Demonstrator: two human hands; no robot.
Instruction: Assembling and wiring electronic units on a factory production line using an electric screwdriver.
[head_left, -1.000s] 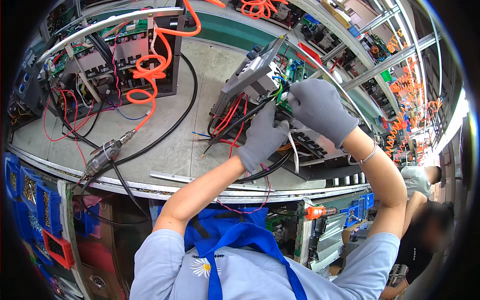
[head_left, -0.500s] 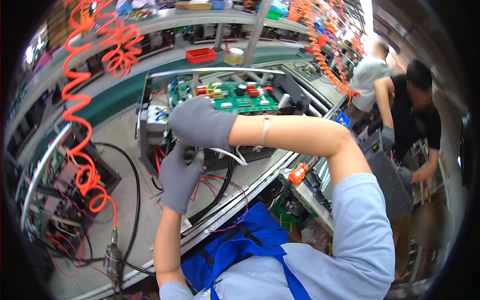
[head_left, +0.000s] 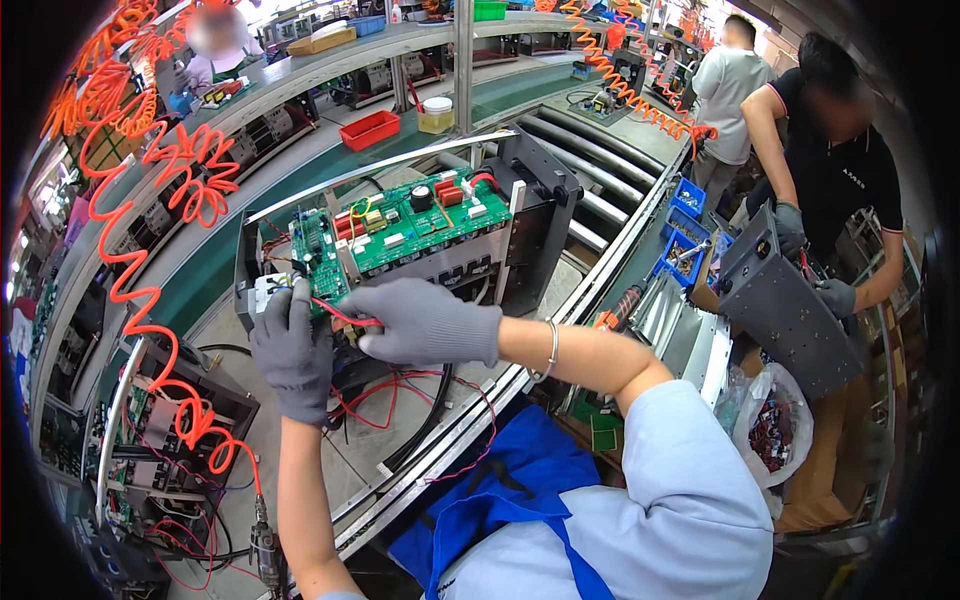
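A machine with a dark metal chassis [head_left: 545,205] stands on the bench, its green circuit board [head_left: 440,215] facing up with red, black and yellow parts on it. At its near left corner my gloved left hand [head_left: 292,355] has its fingers drawn together against a white block [head_left: 272,291]; what lies between the fingertips is hidden. My gloved right hand [head_left: 425,322] is closed on a red wire [head_left: 345,314] that runs left toward the left hand's fingertips. Below both hands, loose red wires [head_left: 385,400] lie on the bench.
Orange coiled hose [head_left: 130,255] hangs at left, down to an air screwdriver [head_left: 265,550]. A second opened unit [head_left: 165,430] sits there. Beyond the chassis are rollers [head_left: 590,170], a red tray [head_left: 369,131] and a tub [head_left: 435,115]. At right a co-worker handles a dark panel [head_left: 790,310].
My right hand has drawn back from over the chassis toward me and now holds the red wire. My left hand has moved up and left to the white block. The view has shifted.
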